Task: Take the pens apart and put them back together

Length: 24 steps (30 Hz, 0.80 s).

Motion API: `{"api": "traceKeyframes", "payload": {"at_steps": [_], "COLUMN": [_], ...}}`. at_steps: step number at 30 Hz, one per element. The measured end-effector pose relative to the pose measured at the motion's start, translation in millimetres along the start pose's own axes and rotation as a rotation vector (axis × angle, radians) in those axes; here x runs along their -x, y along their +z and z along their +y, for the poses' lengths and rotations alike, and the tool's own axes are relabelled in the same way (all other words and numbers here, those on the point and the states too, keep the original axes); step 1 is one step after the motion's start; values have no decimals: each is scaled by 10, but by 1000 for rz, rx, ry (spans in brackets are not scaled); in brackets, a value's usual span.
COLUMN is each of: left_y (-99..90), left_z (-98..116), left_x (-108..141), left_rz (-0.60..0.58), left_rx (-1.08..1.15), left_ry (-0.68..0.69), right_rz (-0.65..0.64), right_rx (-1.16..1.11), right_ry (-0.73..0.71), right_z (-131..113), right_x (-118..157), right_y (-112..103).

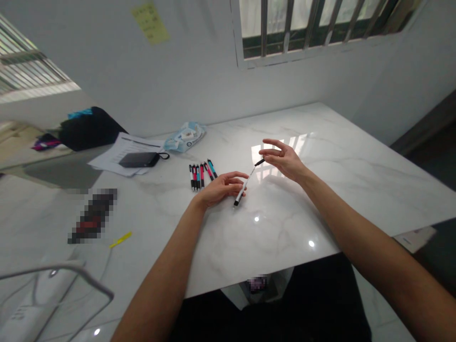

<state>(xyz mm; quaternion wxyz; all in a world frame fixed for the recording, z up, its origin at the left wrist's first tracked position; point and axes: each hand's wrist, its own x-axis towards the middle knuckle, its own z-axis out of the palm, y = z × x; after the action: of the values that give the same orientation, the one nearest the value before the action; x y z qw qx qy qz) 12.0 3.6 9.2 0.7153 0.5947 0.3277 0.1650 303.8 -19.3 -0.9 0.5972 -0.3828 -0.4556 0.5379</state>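
My left hand (226, 186) rests low over the table, its fingers closed around the white barrel of a pen (241, 194). The barrel slants, with its black end pointing down toward me. My right hand (285, 160) pinches a black pen part (260, 162) at the upper end, its other fingers stretched out. A thin, light-coloured piece like a refill (252, 171) runs between the black part and the barrel. Just beyond my left hand, several pens (198, 177) with pink, turquoise, white and black parts lie side by side.
A blue-white wipes packet (185, 137) lies near the wall. Left of it, a dark phone-like device (138, 159) sits on papers (123, 148). A yellow strip (121, 239) and a white appliance with a wire frame (50, 294) are at the left. The marble-patterned table (356, 180) ends close to my body.
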Motion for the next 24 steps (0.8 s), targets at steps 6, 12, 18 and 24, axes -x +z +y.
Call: {"api": "traceKeyframes", "payload": {"at_steps": [6,12,18,24], "left_y": [3,8,16,27], "left_z": [1,0,15,28], "left_x": [0,-1,8,10], "left_rz": [1,-6,1,2], "left_rx": [0,-8,-18,-36], "left_ry": [-6,-1,-5,-9], "right_rz": [-36,-41,-35,-96], "right_rx": [15,20,-2,53], "right_ry": [19,24,13,24], "right_z": [-56,-34,-25,-9], "right_x": [30,27,9,26], "right_y": [-4,-2,-47,-18]}}
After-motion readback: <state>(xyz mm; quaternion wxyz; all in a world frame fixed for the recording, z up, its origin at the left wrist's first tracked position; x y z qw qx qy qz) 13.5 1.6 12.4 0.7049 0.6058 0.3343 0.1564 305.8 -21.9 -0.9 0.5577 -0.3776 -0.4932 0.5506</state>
